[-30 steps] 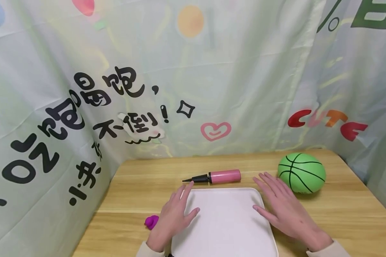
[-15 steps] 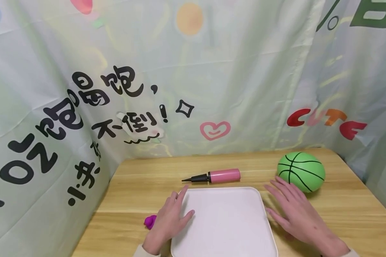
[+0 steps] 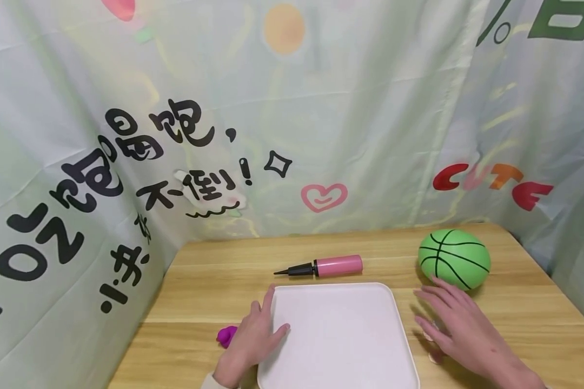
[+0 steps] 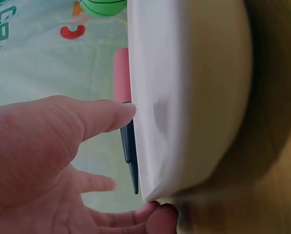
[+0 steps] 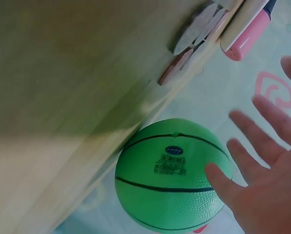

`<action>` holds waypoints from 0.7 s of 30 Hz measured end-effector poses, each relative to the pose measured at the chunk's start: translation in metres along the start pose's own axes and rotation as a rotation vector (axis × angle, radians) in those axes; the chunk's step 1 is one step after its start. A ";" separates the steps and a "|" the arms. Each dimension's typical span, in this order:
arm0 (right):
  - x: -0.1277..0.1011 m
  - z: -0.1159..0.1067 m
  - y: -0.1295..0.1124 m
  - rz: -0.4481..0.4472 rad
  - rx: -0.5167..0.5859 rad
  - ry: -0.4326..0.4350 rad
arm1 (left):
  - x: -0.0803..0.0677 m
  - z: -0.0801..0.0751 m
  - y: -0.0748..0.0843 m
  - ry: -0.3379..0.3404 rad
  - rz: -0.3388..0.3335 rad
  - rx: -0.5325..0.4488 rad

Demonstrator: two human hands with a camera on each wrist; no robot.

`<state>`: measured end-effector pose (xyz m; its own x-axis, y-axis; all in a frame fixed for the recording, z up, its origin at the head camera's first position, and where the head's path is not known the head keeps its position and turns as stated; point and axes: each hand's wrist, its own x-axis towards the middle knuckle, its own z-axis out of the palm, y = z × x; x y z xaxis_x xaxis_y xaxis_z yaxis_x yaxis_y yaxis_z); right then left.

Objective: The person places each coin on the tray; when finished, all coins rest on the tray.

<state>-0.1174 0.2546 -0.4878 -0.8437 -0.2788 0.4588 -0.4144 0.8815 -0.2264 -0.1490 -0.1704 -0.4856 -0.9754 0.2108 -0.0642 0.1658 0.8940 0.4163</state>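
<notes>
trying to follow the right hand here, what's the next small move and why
Probably reach the right hand a little further and close its fingers on the green ball: the hand is open, fingertips at the ball's near side, nothing held. The left hand rests on the white tray.

Purple object [image 3: 227, 335] half hidden behind left hand [image 3: 253, 337], can't tell what it is. White tray [image 3: 340, 335] cut off at bottom edge of head view. Small print on green ball [image 5: 172, 173] label too blurry to read.
</notes>
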 end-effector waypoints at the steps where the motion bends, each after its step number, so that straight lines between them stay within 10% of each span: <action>1: -0.001 -0.001 0.000 0.018 0.011 -0.013 | 0.000 0.000 -0.001 -0.011 -0.001 -0.012; 21: -0.005 -0.005 0.016 0.225 0.116 -0.308 | 0.000 -0.008 -0.013 -0.061 0.088 -0.121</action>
<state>-0.1178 0.2725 -0.4894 -0.9734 -0.2002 0.1118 -0.2284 0.8895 -0.3958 -0.1524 -0.1847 -0.4840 -0.9467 0.3132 -0.0759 0.2281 0.8176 0.5286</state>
